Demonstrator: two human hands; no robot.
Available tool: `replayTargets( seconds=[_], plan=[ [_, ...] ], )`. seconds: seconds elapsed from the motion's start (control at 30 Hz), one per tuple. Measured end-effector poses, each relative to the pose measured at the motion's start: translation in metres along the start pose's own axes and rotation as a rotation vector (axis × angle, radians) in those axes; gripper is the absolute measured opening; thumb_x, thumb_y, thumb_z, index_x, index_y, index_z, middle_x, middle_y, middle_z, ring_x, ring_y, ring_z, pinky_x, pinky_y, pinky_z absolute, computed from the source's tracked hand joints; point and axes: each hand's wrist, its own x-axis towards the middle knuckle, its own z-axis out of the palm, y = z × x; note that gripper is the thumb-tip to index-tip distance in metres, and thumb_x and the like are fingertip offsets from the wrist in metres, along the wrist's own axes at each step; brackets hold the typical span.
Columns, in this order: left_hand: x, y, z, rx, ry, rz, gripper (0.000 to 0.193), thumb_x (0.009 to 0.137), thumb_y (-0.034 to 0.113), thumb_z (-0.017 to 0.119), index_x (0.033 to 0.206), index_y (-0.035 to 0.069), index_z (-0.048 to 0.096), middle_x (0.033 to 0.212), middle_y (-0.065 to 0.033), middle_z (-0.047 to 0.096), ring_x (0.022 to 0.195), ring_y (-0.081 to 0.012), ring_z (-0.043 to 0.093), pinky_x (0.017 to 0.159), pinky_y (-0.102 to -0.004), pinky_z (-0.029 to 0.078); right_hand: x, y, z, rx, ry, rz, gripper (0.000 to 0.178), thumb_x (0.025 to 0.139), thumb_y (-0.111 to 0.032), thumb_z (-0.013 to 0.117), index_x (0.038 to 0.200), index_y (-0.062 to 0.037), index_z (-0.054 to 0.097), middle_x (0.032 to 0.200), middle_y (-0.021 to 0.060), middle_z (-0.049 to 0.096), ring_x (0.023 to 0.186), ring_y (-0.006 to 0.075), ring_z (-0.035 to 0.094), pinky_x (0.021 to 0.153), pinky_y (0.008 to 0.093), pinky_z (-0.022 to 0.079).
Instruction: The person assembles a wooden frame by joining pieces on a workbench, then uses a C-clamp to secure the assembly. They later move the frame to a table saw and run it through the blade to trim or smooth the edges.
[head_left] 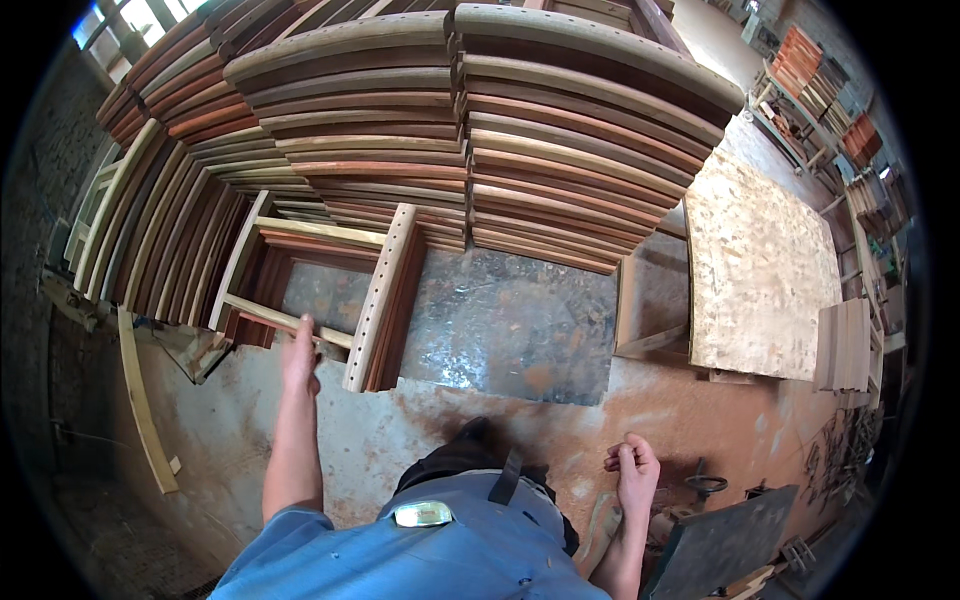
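Observation:
My left hand (302,355) is at the front rail of a pale wooden frame (378,300), its thumb stretched over the rail and its fingers extended beside it; whether it presses on the wood is unclear. A row of dark holes runs along the frame's right-hand side piece. Below it lie more such frames in a stack, in red and brown wood. Away from the wood, low on the right, my right hand (636,465) hangs with loosely bent fingers and nothing visible in it.
Tall stacks of slatted wooden frames (590,120) rise behind on a dark metal-topped table (510,330). A large pale board (765,270) stands at the right. At the left a long wooden strip (145,410) leans near the floor. A handwheel (706,484) is beside a dark panel (725,545).

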Motion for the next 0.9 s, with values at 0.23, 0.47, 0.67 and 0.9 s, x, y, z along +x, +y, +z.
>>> replayTargets(
  seconds=[0.23, 0.47, 0.67, 0.9],
  plan=[
    [-0.002, -0.014, 0.032, -0.175, 0.043, -0.042, 0.029, 0.089, 0.026, 0.067, 0.098, 0.000, 0.057, 0.073, 0.0003, 0.052, 0.056, -0.0089, 0.044, 0.049, -0.0310, 0.034, 0.000, 0.014, 0.007, -0.004, -0.018, 0.070, 0.020, 0.096, -0.008, 0.058, 0.114, 0.0028, 0.060, 0.083, 0.0059, 0.066, 0.069, 0.0105, 0.062, 0.064, 0.0246, 0.052],
    [0.015, -0.008, 0.050, -0.102, 0.168, -0.141, 0.024, 0.080, 0.028, 0.065, 0.090, 0.006, 0.062, 0.080, -0.0037, 0.055, 0.074, -0.0184, 0.050, 0.070, -0.0402, 0.046, -0.002, 0.017, -0.049, -0.094, 0.067, 0.160, 0.025, 0.095, -0.015, 0.062, 0.115, 0.0001, 0.063, 0.088, 0.0092, 0.070, 0.075, 0.0129, 0.065, 0.068, 0.0269, 0.053],
    [-0.003, -0.025, 0.020, 0.047, -0.415, 0.472, 0.052, 0.088, 0.008, 0.055, 0.139, 0.003, 0.044, 0.138, -0.0194, 0.049, 0.127, -0.0371, 0.047, 0.107, -0.0427, 0.039, 0.029, 0.034, -0.131, -0.288, 0.104, -0.056, 0.030, 0.093, -0.024, 0.065, 0.113, -0.0014, 0.066, 0.090, 0.0067, 0.071, 0.078, 0.0134, 0.065, 0.071, 0.0290, 0.053],
    [-0.195, -0.001, 0.234, 0.045, -0.082, 0.681, 0.051, 0.086, 0.005, 0.056, 0.136, 0.002, 0.046, 0.135, -0.0187, 0.050, 0.123, -0.0351, 0.049, 0.106, -0.0435, 0.039, 0.014, 0.070, -0.255, -0.197, 0.315, -0.056, 0.029, 0.094, -0.026, 0.062, 0.111, -0.0023, 0.066, 0.087, 0.0080, 0.070, 0.078, 0.0168, 0.066, 0.072, 0.0317, 0.052]
  ],
)
